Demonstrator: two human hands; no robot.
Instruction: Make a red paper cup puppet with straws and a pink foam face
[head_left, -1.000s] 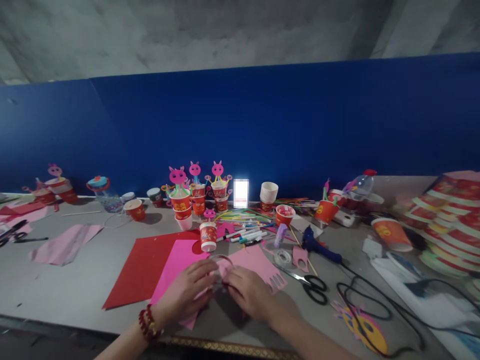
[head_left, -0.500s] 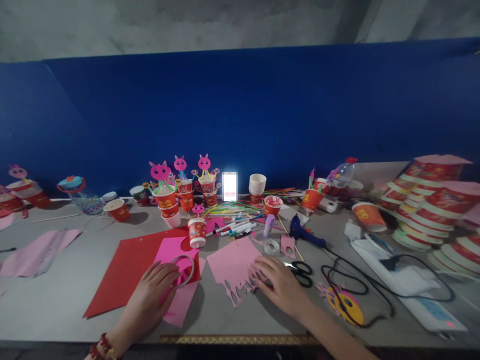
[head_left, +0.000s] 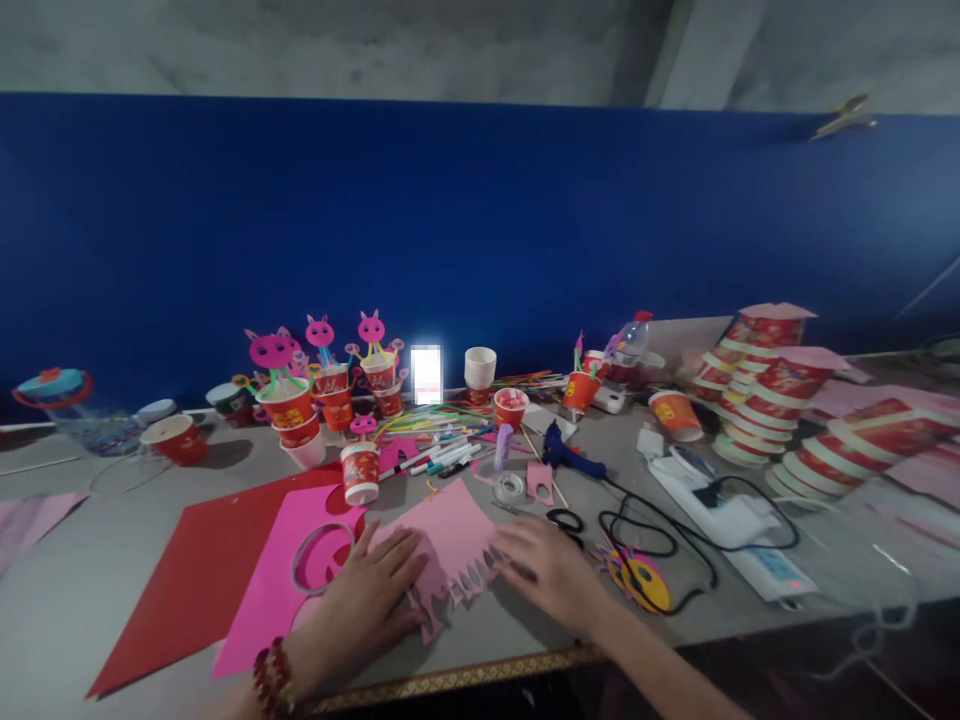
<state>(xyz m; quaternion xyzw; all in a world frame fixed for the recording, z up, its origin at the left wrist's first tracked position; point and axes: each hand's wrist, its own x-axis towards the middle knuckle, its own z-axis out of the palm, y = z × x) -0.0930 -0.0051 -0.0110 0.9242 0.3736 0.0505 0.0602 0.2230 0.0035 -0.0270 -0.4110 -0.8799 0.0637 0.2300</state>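
Observation:
My left hand (head_left: 375, 590) lies spread, palm down, on the left part of a light pink paper (head_left: 454, 525) whose lower edge is cut into ragged shapes. At that paper's right edge rests my right hand (head_left: 551, 570), its fingers stretched out and slightly bent, near black-handled scissors (head_left: 566, 520). A roll of tape (head_left: 307, 560) sits on a bright pink sheet (head_left: 262, 600) left of my left hand. Under that sheet is a red sheet (head_left: 169, 590).
Decorated cups (head_left: 289, 408) stand at the back left, beside markers (head_left: 450, 458). A blue glue gun (head_left: 574, 458), its black cable, a yellow cutout (head_left: 646, 582) and a power strip (head_left: 731, 525) lie on the right. Stacked cups (head_left: 862, 450) lean at the far right.
My left hand has moved right, off the tape roll and onto the light pink paper. More of the bright pink sheet shows. The view has shifted to the right.

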